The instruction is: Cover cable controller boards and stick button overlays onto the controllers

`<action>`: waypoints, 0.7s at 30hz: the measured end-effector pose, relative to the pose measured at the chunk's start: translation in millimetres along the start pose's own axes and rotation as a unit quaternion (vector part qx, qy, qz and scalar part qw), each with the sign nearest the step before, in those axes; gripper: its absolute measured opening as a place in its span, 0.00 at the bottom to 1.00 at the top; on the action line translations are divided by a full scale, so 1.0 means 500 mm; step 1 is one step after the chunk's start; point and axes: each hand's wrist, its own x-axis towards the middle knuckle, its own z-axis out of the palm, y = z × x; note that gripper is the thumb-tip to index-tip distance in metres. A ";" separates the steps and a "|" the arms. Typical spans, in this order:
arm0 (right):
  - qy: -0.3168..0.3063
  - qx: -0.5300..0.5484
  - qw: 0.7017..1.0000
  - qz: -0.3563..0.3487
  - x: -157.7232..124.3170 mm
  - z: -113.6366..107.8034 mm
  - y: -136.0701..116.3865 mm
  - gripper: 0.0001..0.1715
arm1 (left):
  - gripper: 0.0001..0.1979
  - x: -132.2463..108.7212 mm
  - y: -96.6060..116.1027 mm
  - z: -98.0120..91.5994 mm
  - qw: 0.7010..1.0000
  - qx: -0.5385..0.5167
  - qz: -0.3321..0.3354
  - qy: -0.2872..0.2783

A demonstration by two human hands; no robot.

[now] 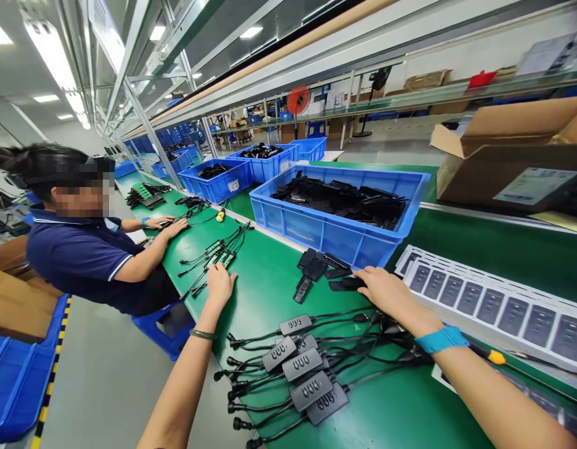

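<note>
My left hand (220, 282) reaches to the green circuit boards with black cables (226, 257); its fingertips touch the nearest board, and whether they grip it is hidden. On the right, my right hand (379, 288) has its fingers on a flat black plastic piece (345, 284) at the front of the big blue bin. Beside that piece lies a small pile of black plastic covers (313, 265). Between my arms, several closed black cases with cables (303, 365) are stacked on the green bench (260, 293).
A large blue bin (326, 227) holds black parts, with smaller blue bins (216, 181) behind. Label sheets (494, 305) and a yellow-tipped tool (496, 357) lie right, below a cardboard box (508, 168). A co-worker (83, 249) sits left, both hands on the bench.
</note>
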 end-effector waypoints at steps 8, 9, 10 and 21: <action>0.115 0.105 0.988 -0.008 -0.013 -0.003 0.003 0.17 | 0.17 0.008 -0.013 -0.010 0.996 -0.083 -0.041 -0.018; 0.134 0.152 0.979 0.012 -0.016 -0.011 -0.009 0.19 | 0.17 0.006 -0.010 -0.017 0.993 -0.104 -0.044 -0.018; 0.144 0.201 0.968 0.034 -0.019 -0.021 -0.024 0.21 | 0.16 0.005 -0.006 -0.025 0.990 -0.128 -0.047 -0.017; 0.104 0.569 0.816 0.017 -0.060 -0.125 -0.215 0.18 | 0.26 -0.086 0.105 -0.161 0.840 -0.517 0.003 -0.164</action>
